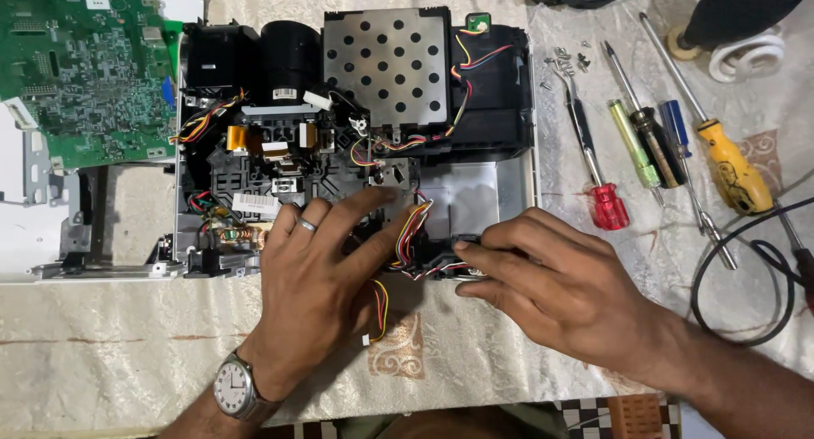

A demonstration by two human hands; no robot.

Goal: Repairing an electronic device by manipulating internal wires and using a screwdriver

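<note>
R hand [555,290] pinching black part [462,254] at opened device's [356,142] front edge, long axis sideways; L hand [326,274] flat, open, just beside

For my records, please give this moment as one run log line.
left hand: flat on opened device | right hand: pinching black part by wire bundle | screwdrivers: at right
</note>
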